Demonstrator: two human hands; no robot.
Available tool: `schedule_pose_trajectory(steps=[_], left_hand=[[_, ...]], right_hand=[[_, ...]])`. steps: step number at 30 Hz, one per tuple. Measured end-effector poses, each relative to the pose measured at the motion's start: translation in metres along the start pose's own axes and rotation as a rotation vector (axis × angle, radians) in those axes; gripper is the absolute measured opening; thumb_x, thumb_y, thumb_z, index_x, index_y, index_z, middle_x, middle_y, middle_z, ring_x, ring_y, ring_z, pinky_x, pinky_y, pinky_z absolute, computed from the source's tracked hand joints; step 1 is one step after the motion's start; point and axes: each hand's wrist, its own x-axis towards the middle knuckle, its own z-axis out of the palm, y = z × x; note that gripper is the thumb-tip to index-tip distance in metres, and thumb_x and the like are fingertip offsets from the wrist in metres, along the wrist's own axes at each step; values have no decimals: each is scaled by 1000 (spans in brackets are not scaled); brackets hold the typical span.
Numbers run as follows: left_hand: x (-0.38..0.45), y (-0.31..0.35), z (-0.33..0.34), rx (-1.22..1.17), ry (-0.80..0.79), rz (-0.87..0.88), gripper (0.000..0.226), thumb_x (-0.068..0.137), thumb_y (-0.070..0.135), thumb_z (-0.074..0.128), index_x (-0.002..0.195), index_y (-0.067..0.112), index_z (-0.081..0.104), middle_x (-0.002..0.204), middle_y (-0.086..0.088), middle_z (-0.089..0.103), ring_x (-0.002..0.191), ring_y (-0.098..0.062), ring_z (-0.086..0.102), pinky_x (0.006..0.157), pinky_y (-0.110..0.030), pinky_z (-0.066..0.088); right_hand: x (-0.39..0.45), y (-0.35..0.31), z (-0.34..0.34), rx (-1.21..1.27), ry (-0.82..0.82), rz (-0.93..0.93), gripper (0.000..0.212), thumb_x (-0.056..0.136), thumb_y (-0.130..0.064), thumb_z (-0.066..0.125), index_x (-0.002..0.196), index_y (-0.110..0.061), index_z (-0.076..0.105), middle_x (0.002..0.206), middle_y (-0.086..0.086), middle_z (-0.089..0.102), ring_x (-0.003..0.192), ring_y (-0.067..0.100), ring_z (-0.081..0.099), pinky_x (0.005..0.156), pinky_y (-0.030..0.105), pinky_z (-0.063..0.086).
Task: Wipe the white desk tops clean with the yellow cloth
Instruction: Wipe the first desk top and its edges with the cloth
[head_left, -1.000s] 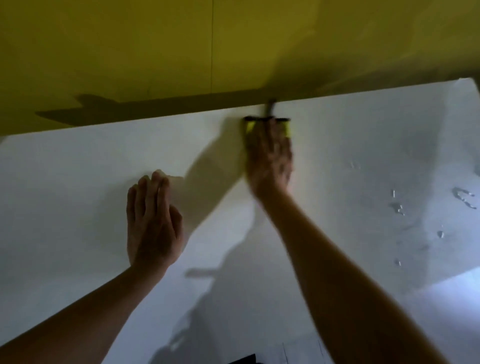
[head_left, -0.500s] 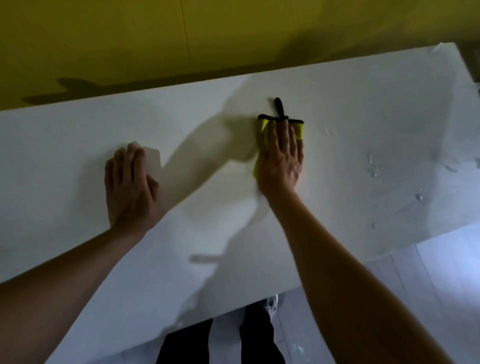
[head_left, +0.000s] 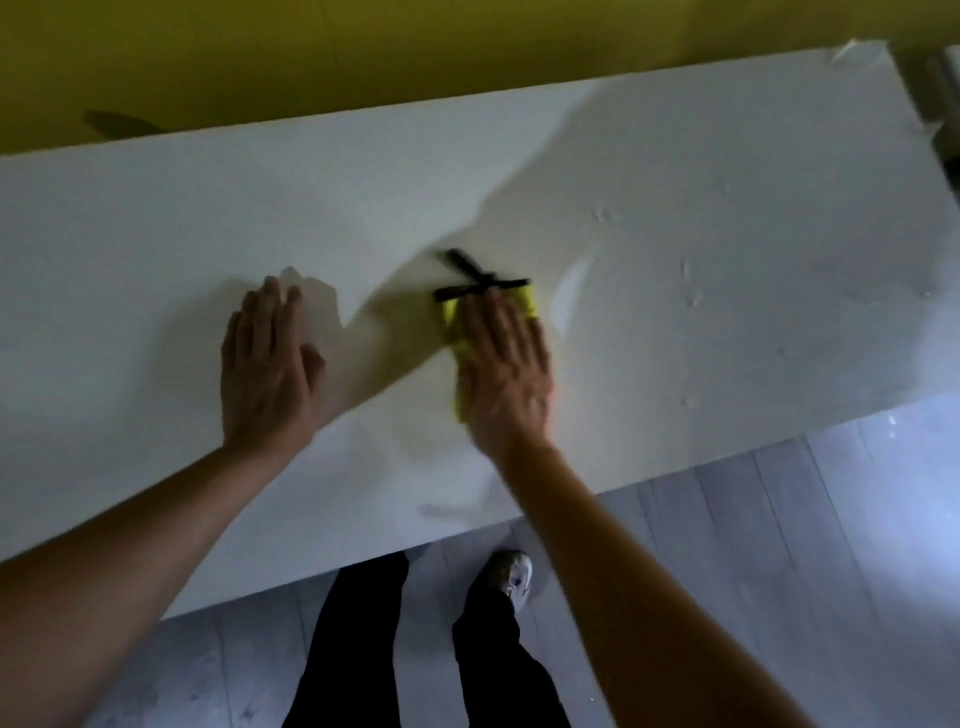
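In the head view, the yellow cloth (head_left: 525, 303) lay folded on the white counter (head_left: 675, 322), a little right of the frame's centre. The right hand (head_left: 506, 364) pressed flat on top of it, so only its far edge and its left side showed. The grip of this hand was wide, with straight fingers, and it pinched nothing. A black loop (head_left: 467, 267) stood out from the cloth's black trim at the far edge. The left hand (head_left: 270, 364) rested flat on the counter at centre left, also with a wide grip and holding nothing.

The cloth seemed soft, light and limp, so it would probably bunch up if pushed from one edge only. A flat palm over its middle seemed the best hold. Water drops (head_left: 693, 299) sat at the right of the frame, so the surface there was probably slippery.
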Motion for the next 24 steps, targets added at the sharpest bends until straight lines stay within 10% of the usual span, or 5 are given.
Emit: schedule_pose_trajectory(steps=[6,12,17,24], left_hand=[[-49,77,21,-78,-66,172,62,101,22,39,160,5,30,168,-20,25,156,-38,23,128,-51,19],[-53,122,35,-91,-58,133,61,102,18,35,158,-4,29,168,-23,24,156,-40,22,127,-53,20],[-18,158,47,-44,-46,181,64,100,22,36,162,11,28,170,-18,22,156,-39,22,128,-51,17],[14,170,70,9,9,172,64,99,27,35,162,16,29,169,-16,25,155,-37,24,129,-51,15]], right_hand=[[1,30,-13,-9,73,145,57,102,-25,44,157,-20,30,166,6,20,155,23,12,123,47,18],[-53,44,-10,3,-114,-269,56,100,-29,43,155,-32,33,167,-2,19,155,19,11,125,48,15],[-30,170,-70,-73,61,110,58,98,-13,42,152,-36,36,167,-12,13,153,16,18,118,41,30],[-25,251,-96,-128,67,540,61,104,-37,27,161,-27,8,169,0,3,156,18,0,126,45,13]])
